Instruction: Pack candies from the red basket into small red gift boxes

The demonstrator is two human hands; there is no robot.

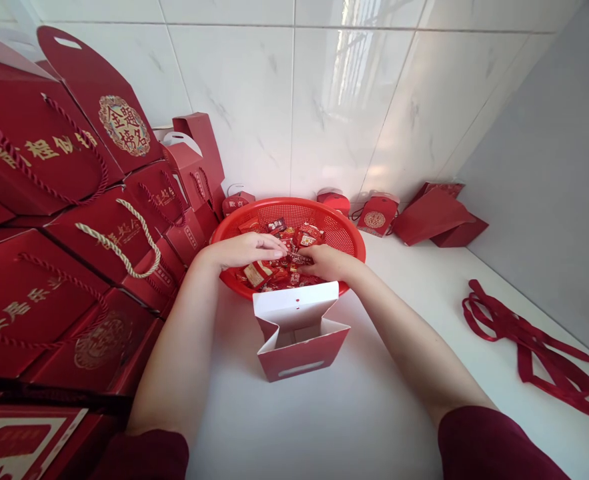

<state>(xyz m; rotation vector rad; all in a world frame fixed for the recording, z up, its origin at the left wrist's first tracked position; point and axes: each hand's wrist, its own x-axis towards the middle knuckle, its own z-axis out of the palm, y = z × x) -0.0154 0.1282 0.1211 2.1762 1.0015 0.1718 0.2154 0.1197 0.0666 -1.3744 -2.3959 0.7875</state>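
Note:
A red plastic basket (358,243) with mesh sides holds many wrapped candies (257,273). Over its left half reaches my left hand (248,250), fingers stretched out and tips near the middle of the pile. My right hand (330,262) comes in from the right, its fingers closed at a small wrapped candy (300,259) close to the left fingertips. In front of the basket stands a red paper gift box (299,353), its top open and white inside; its interior is only partly visible.
Stacked red gift boxes (44,143) with rope handles crowd the left side. Along the tiled wall (234,87) are small red boxes (375,215) and a folded red box (437,217). Dark red ribbon (524,340) lies on the white table (399,400) at right.

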